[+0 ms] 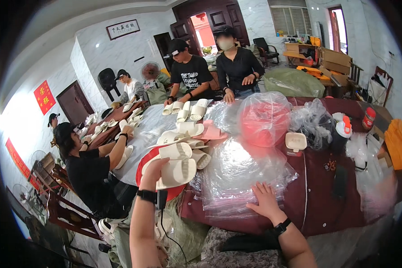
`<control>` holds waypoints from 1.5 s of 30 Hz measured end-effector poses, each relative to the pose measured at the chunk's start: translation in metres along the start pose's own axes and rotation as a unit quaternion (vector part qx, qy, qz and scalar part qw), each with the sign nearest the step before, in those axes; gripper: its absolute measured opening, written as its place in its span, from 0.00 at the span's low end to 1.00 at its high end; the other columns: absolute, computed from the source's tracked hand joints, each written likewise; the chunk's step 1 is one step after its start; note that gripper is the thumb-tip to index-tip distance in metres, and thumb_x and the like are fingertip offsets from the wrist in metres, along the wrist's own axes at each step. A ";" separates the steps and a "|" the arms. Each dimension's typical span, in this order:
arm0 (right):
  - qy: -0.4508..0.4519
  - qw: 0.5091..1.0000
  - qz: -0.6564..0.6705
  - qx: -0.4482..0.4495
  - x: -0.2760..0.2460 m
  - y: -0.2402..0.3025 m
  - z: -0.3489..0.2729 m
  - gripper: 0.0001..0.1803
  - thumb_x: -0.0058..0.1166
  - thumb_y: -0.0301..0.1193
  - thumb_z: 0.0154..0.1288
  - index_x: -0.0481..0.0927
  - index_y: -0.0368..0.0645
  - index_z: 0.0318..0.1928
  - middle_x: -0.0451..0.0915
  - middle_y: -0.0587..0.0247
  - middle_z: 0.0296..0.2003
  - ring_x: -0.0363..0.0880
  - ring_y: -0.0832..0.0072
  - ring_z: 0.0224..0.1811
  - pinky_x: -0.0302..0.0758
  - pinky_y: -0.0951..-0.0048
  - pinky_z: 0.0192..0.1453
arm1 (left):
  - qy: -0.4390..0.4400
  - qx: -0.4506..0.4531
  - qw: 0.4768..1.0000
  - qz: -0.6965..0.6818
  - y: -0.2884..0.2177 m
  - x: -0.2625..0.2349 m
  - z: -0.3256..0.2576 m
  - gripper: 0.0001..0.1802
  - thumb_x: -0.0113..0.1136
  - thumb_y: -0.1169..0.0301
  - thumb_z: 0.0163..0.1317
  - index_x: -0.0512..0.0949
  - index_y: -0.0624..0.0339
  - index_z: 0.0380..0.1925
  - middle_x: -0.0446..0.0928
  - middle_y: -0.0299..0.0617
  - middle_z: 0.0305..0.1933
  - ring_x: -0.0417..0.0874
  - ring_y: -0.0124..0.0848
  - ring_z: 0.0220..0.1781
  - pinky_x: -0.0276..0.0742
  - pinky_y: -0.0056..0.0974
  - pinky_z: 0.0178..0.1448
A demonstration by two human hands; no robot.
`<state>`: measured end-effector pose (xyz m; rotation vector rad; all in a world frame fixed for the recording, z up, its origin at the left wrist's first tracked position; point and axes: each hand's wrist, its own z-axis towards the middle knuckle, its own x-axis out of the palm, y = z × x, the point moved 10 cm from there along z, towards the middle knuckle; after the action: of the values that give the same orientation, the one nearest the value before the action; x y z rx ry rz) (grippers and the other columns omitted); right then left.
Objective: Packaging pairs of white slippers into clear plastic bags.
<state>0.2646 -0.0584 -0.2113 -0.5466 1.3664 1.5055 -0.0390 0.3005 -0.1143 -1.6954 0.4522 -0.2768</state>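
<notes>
Pale marbled walls [100,49] surround a busy workroom, and before me a dark red cloth [317,203] covers my part of the tabletop. My left hand [154,173] has its fingers closed around the edge of a cream slipper [177,173], held just above a red round tray [144,164] left of centre. Another cream slipper [176,151] lies right against it on the far side; I cannot tell whether my fingers grip that one too. My right hand [265,201] is empty, open and palm down, its fingers spread over the near right corner of a stack of clear plastic bags [236,178]. More cream slippers lie in a heap beyond my left hand, with a pink slipper [211,131] beside them. Past the bags sits a red bundle in clear plastic [263,123], and to its right a small cream-lidded box [295,141]. Across from me, two co-workers stand at the far edge; another [87,165] sits to my left, reaching toward slippers.
</notes>
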 end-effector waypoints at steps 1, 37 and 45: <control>0.002 1.000 -0.010 -0.004 0.001 0.002 0.001 0.46 0.63 0.55 0.56 0.67 0.43 0.70 0.59 0.47 0.73 0.51 0.46 0.77 0.45 0.40 0.78 | -0.006 -0.010 1.000 0.000 0.002 0.006 -0.010 0.16 0.60 0.62 0.67 0.81 0.61 0.46 0.83 0.40 0.36 0.82 0.34 0.32 0.78 0.37 0.40; -0.288 0.953 0.068 0.056 -0.079 -0.014 -0.009 0.19 0.64 0.29 0.57 0.79 0.40 0.49 0.76 0.49 0.51 0.73 0.52 0.56 0.69 0.58 0.62 | -0.014 0.305 0.802 0.513 0.106 0.243 -0.161 0.37 0.55 0.47 0.67 0.63 0.50 0.71 0.63 0.55 0.73 0.61 0.50 0.77 0.52 0.68 0.74; -0.034 0.991 0.064 0.112 -0.035 0.000 0.017 0.33 0.66 0.46 0.58 0.76 0.39 0.58 0.78 0.50 0.47 0.81 0.54 0.47 0.77 0.56 0.51 | -0.030 0.325 0.798 0.507 0.112 0.241 -0.166 0.36 0.51 0.47 0.69 0.61 0.49 0.73 0.61 0.54 0.75 0.58 0.47 0.78 0.50 0.66 0.75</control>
<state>0.2834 -0.0549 -0.1777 -0.2700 1.5171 1.4335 0.0895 0.0318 -0.2117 -0.6170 1.0153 0.3871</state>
